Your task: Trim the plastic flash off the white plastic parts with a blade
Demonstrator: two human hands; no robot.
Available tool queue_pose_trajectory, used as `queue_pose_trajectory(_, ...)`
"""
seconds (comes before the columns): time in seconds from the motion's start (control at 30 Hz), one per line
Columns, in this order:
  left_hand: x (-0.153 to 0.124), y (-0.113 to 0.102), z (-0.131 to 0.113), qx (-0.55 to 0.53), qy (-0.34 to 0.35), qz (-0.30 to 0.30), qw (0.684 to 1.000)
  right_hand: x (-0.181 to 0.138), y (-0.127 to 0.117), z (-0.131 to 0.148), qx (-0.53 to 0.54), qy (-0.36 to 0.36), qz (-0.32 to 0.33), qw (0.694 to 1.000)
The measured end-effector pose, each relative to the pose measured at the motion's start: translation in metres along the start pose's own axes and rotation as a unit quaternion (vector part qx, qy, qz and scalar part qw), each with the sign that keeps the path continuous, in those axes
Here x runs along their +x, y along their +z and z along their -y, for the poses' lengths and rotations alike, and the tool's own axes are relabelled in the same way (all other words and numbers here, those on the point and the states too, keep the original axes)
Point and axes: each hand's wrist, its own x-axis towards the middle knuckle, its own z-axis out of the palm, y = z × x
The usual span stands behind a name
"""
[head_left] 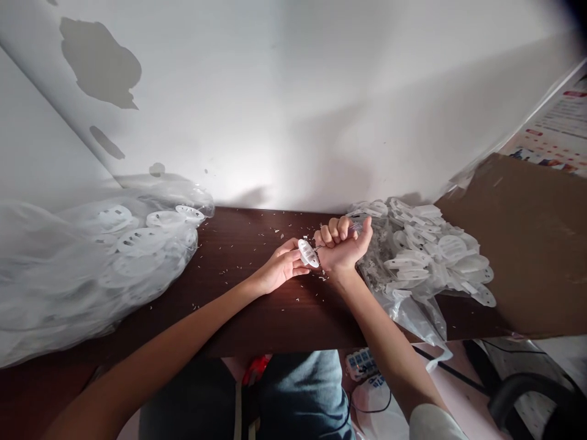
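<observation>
A white slotted oval plastic piece [309,253] is held in the fingertips of my left hand [282,267], over the dark tabletop. Close by on the right, my right hand [342,244] is closed, palm side up, around a thin tool [353,227] with a see-through handle. Its narrow metal shaft points at the slots of the piece; whether the tip touches cannot be made out. Tiny white shavings [277,232] lie scattered on the table around both hands.
At the left sits a big clear plastic bag [151,269] full of similar white pieces. A loose heap of white pieces [413,256] lies on clear plastic at the right, beside a cardboard box [527,244]. The wall [257,122] rises behind the dark table [220,318].
</observation>
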Motion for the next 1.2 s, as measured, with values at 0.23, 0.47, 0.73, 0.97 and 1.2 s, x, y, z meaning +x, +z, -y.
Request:
queue_pose_trajectory(0.23, 0.0011, -0.0023, 0.0012, -0.005, -0.003, -0.003, 1.000, 0.0008, -0.0005, 0.0039, 0.026, -0.001, 0.024, 0.999)
queue_pose_trajectory(0.47, 0.0013, -0.0013, 0.0013, -0.011, -0.003, 0.002, 1.000, -0.0023, 0.0003, 0.0040, 0.032, 0.019, 0.063, 0.997)
queue_pose_trajectory(0.73, 0.0007, 0.0000, 0.0022, 0.001, 0.002, -0.007, 1.000, -0.0029, -0.0021, 0.0041, 0.019, 0.013, 0.069, 0.997)
queue_pose_trajectory(0.97, 0.0002, -0.0019, 0.0017, -0.003, 0.004, -0.006, 1.000, -0.0011, -0.0049, 0.0010, 0.038, 0.020, 0.068, 0.997)
queue_pose_trajectory(1.2, -0.0003, -0.0030, 0.0033, 0.002, 0.006, -0.008, 1.000, -0.0009, -0.0078, 0.0004, 0.047, 0.022, 0.067, 0.996)
